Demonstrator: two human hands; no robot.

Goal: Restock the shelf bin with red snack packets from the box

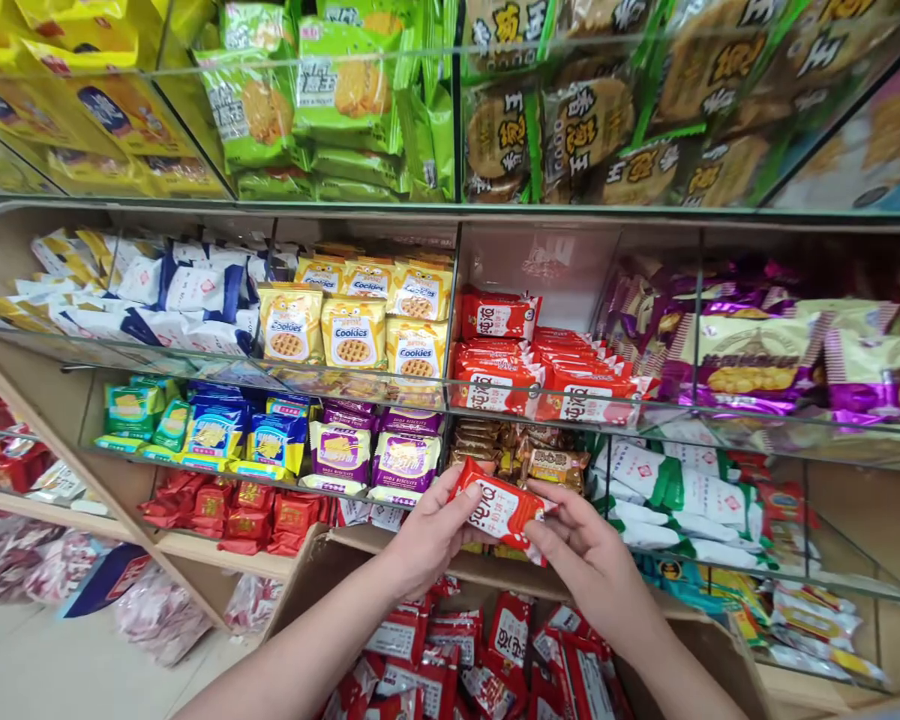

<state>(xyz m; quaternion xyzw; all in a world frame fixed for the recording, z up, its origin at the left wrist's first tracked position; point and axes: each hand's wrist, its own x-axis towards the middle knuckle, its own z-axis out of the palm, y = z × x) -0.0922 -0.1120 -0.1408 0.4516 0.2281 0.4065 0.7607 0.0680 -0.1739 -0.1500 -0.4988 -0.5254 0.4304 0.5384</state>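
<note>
Between my two hands is a red and white biscuit packet [499,512], its printed front turned up toward me. My left hand [439,530] grips its left end, thumb on top. My right hand [581,530] pinches the right end between thumb and fingers. Below them, a cardboard box [307,570] holds many loose red packets [457,650] of the same look. Straight ahead on the middle shelf, matching red packets [495,385] stand in two rows, with a few stacked higher at the left [499,316].
Glass dividers and a glass front edge [450,400] bound the shelf compartments. Yellow cookie packets [356,335] sit to the left, purple and cream packets [757,365] to the right. Green packets [352,85] fill the shelf above. Plastic-wrapped bundles [161,610] lie on the floor at the left.
</note>
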